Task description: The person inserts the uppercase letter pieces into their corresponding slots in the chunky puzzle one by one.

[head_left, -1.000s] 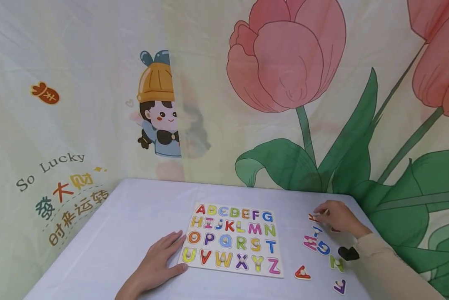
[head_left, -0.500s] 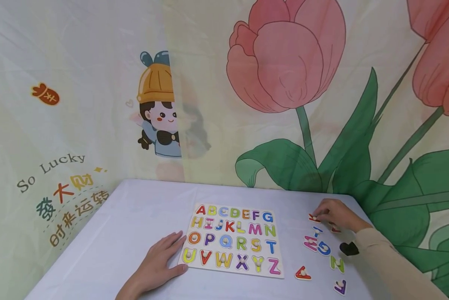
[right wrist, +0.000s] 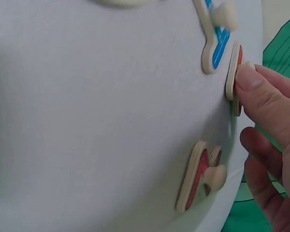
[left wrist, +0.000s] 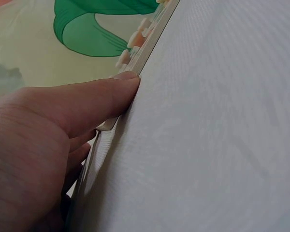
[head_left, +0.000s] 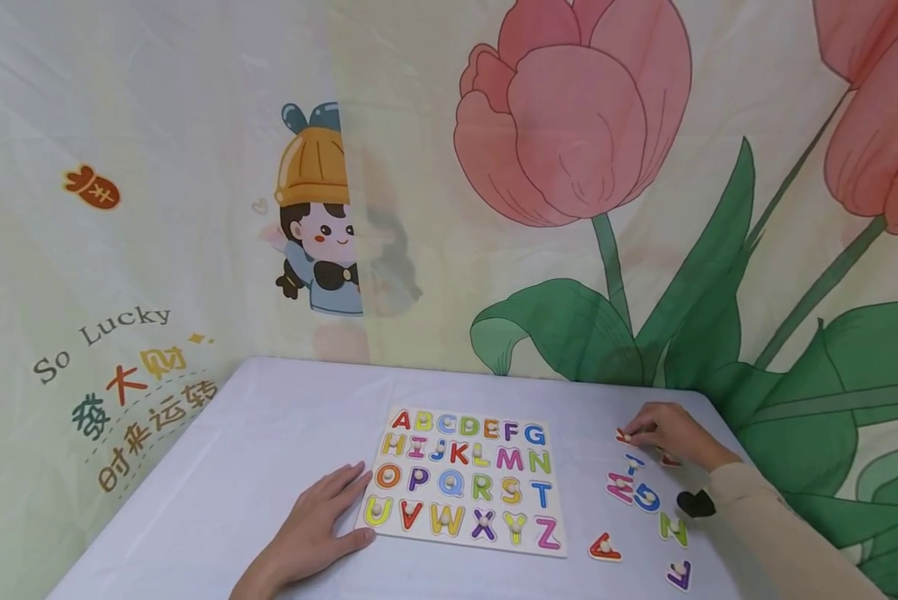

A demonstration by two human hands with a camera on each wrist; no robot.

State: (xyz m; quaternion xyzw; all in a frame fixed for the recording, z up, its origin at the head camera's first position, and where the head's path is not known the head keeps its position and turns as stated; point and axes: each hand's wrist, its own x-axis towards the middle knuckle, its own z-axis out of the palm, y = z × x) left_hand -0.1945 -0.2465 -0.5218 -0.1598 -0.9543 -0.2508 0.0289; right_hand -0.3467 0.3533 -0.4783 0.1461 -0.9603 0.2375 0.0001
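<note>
My left hand [head_left: 310,525] lies flat at the left edge of the wooden alphabet puzzle board [head_left: 529,537], fingers extended. Its thumb [left wrist: 104,99] touches the board's rim in the left wrist view. At the far right of the table, my right hand [head_left: 677,433] pinches a red letter piece, apparently a K [head_left: 621,436], between thumb and forefinger. The right wrist view has this red piece [right wrist: 232,77] edge-on at the thumb tip, its knob covered by the fingers. Another red piece [right wrist: 195,179] with a round knob lies below the hand, mostly covered in the head view.
Several loose knobbed letters lie right of the board: a blue I-like piece [head_left: 633,464], pink M [head_left: 618,487], blue G [head_left: 647,498], green N [head_left: 672,528], red A [head_left: 605,547] and purple F [head_left: 678,575]. A black object [head_left: 695,503] sits by the right sleeve. Printed curtains stand behind.
</note>
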